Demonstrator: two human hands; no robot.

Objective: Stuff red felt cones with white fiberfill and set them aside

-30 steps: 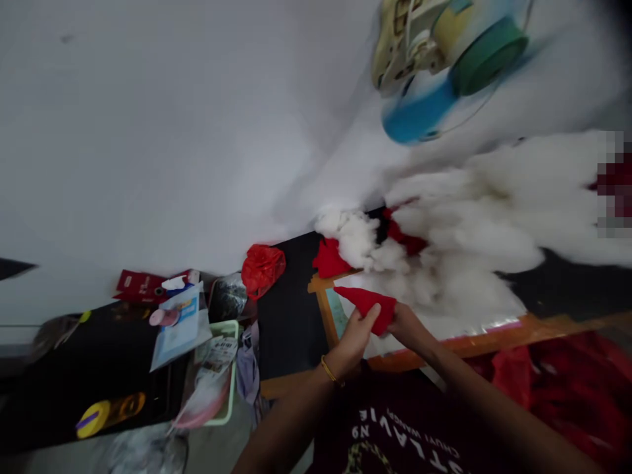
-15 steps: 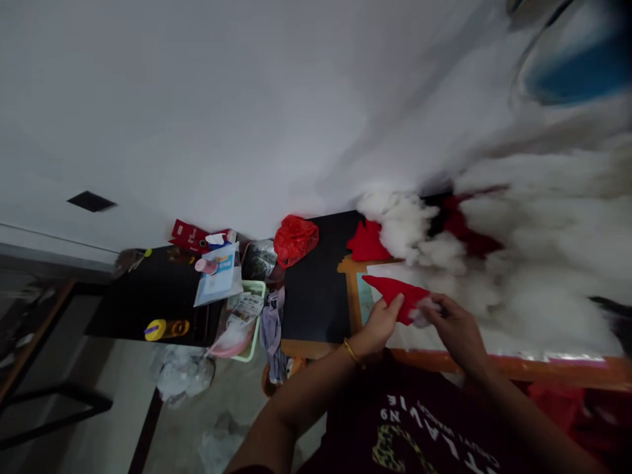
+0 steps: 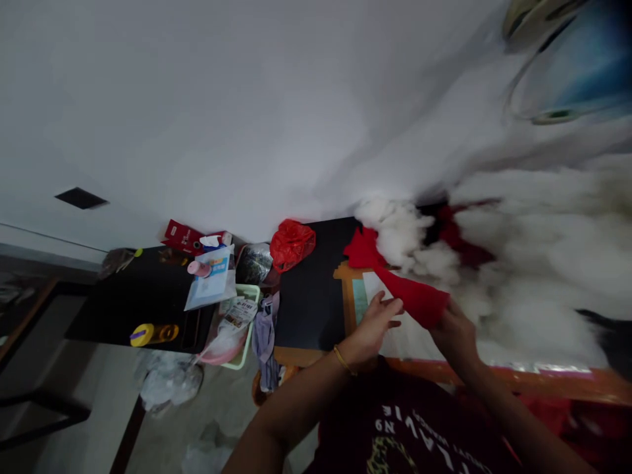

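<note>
A red cone-shaped fabric piece [image 3: 417,299] points up and left over the work table, its narrow tip overlapping another red cloth piece [image 3: 363,247]. My right hand [image 3: 454,329] grips its wide end, some fingers hidden by the cloth or inside the opening. Just below the cone's middle, my left hand [image 3: 375,326] has its fingers apart, close to the fabric; whether they touch it I cannot tell. Fluffy white stuffing [image 3: 395,227] lies beyond the cone, and a much larger heap of it [image 3: 538,283] spreads to the right.
A red plastic bag [image 3: 292,245] sits on the black tabletop. Left of it are a light green basket [image 3: 253,309] with a newspaper, a pink-capped bottle [image 3: 199,268], a yellow-lidded bottle [image 3: 155,334] and a red box [image 3: 182,236]. The wall [image 3: 222,118] rises behind.
My left hand has let go of the red cone and its fingers have spread. My right hand, earlier pinching white stuffing at the opening, now holds the cone's wide end; that tuft is out of sight.
</note>
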